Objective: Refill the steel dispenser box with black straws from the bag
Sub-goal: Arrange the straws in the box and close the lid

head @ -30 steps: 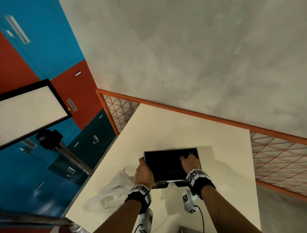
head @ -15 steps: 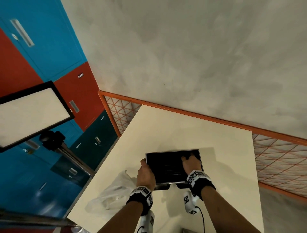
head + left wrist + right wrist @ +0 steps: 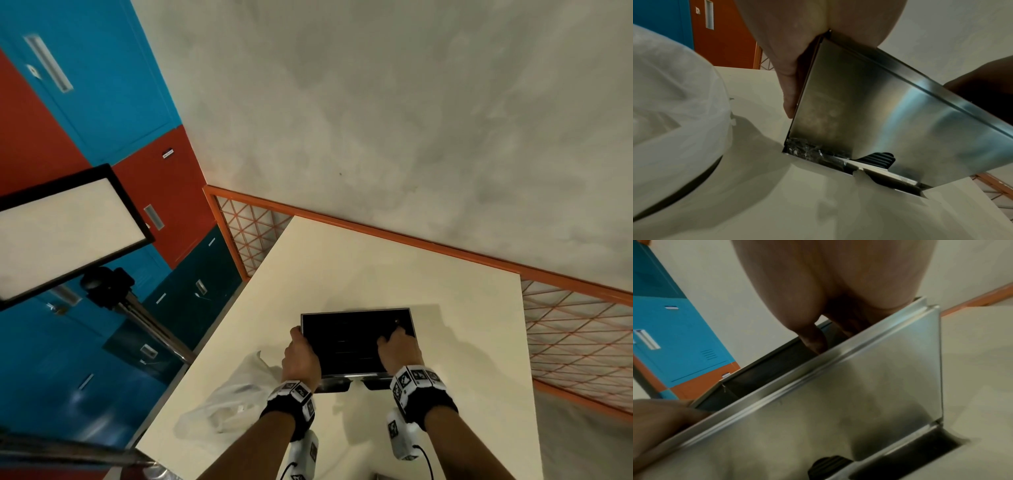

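The steel dispenser box [image 3: 409,317] stands on the cream table [image 3: 376,267], its top open and full of black straws [image 3: 346,339]. My left hand [image 3: 301,356] grips the box's left side, fingers wrapped down its wall [image 3: 791,73]. My right hand [image 3: 399,347] reaches into the open top at the right end, and its fingers [image 3: 813,337] dip behind the front rim onto the straws. The brushed steel front [image 3: 879,113] has a black knob [image 3: 877,160] at the bottom slot, also seen as the knob [image 3: 828,465]. The crumpled clear bag [image 3: 233,397] lies left of the box.
An orange mesh railing [image 3: 575,342] borders the table's far and right sides. A light panel on a stand [image 3: 61,233] and blue and red lockers [image 3: 102,85] are on the left. The bag [image 3: 674,113] bulks close beside my left wrist.
My right hand's fingers have shifted slightly over the straws at the box's right end. My left hand keeps its hold on the box's left side.
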`<state>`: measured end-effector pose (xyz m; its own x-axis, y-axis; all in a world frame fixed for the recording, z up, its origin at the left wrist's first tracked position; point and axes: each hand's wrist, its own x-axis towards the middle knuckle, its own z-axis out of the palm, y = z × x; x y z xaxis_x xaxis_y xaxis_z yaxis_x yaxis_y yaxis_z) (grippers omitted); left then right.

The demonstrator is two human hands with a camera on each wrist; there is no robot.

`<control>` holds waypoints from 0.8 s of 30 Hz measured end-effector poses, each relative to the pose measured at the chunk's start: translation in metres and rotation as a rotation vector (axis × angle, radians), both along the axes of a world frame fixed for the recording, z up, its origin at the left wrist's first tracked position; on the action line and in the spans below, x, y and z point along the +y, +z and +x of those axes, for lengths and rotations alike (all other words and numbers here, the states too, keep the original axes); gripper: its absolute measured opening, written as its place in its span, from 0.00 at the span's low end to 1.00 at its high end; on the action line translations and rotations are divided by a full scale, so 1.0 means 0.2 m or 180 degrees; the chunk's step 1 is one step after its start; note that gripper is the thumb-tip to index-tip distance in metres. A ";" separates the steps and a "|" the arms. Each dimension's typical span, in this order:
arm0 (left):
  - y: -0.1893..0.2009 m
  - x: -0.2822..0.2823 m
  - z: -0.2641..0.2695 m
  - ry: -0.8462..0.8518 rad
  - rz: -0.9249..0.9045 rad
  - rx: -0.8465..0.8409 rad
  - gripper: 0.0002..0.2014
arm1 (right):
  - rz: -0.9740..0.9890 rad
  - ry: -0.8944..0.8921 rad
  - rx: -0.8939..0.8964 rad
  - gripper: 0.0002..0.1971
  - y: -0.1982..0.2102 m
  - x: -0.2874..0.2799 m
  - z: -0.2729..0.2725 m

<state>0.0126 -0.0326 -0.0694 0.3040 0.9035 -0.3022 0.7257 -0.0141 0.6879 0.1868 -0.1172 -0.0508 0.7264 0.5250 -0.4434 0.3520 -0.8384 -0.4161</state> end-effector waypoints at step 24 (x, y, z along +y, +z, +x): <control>0.03 -0.03 -0.02 0.0009 -0.0001 -0.0044 0.13 | -0.0429 -0.0401 0.0422 0.33 -0.01 0.07 0.00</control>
<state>0.0079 -0.0392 -0.0628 0.3056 0.9042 -0.2984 0.7161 -0.0117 0.6980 0.1864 -0.1024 -0.0533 0.7131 0.3634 -0.5995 0.1906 -0.9234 -0.3331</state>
